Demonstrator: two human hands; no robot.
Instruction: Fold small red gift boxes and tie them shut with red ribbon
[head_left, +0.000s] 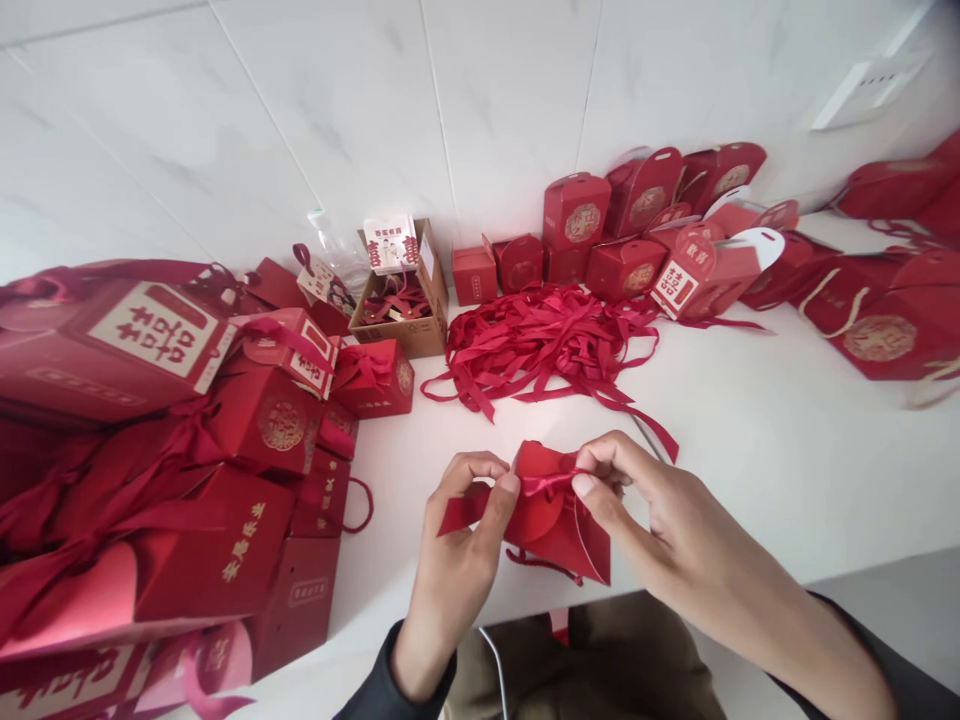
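A small red gift box point(570, 535) rests near the front edge of the white table point(750, 430), with a dark red cord at its lower side. Across its top runs a red ribbon point(541, 484), knotted or looped in the middle. My left hand point(469, 535) pinches the ribbon between thumb and forefinger at the box's left side; a ribbon end sticks out past the fingers. At the right, my right hand point(645, 500) pinches the ribbon by its thumb and fingertips. Both hands are close to the box's top.
Loose red ribbons point(551, 340) lie in a pile behind the box. Stacked red boxes point(217, 540) fill the left side. A cardboard box point(416, 333) stands by the tiled wall. More red boxes point(630, 270) line the back, and handled ones point(885, 310) sit far right.
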